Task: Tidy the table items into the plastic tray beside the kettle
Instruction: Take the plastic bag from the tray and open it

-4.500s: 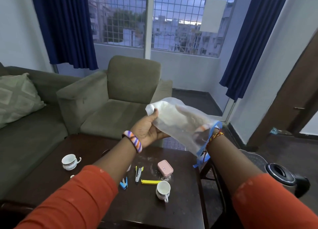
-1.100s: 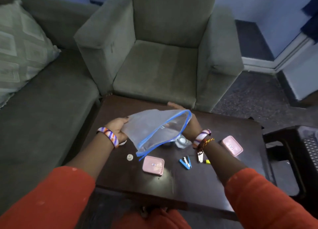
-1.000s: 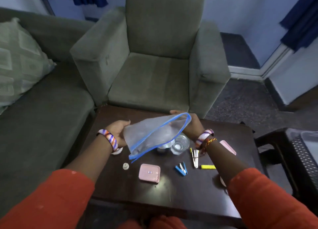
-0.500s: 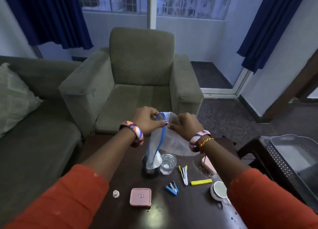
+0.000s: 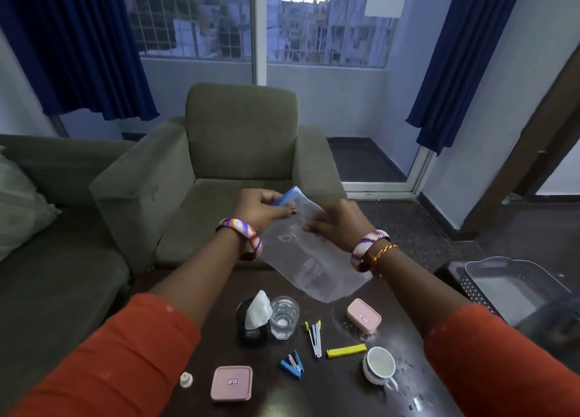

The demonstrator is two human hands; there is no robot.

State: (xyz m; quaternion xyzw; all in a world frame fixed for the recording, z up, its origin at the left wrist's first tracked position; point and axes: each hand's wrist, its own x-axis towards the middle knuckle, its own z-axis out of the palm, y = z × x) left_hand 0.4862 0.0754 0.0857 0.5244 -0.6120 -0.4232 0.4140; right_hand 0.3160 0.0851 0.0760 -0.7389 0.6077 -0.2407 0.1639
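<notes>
A: What are the fingers doing rn?

B: Left hand [image 5: 260, 208] is pinching the blue zip edge of the clear bag [image 5: 309, 253], fingers [image 5: 284, 212] clamped on it. Right hand [image 5: 337, 225] is gripping the bag's side just below, fingers closed on the plastic. Bag is hanging in the air above the desk [image 5: 329, 391], btwn both hands. Looks empty, but it's see-through and a bit blurred, so can't tell for sure.

A: And the tray?

B: Plastic tray [image 5: 508, 288] is sitting off to the right on a dark stand, well apart from the desk items. Nothing showing inside it. Kettle is prob the dark blur just in front of it, can't make it out.

A: So how far along?

B: Barely started, imo. Everything is still lying on the desk: two pink boxes [image 5: 231, 382] [image 5: 363, 315], glass [image 5: 284, 316], black holder w/ tissue [image 5: 253, 325], white cup [image 5: 380, 366], blue clip [image 5: 293, 369], white clip [image 5: 314, 338], yellow clip [image 5: 346, 351], small white cap [image 5: 186, 379].

A: Left to do?

B: Basically all of it, bag incl.
</notes>
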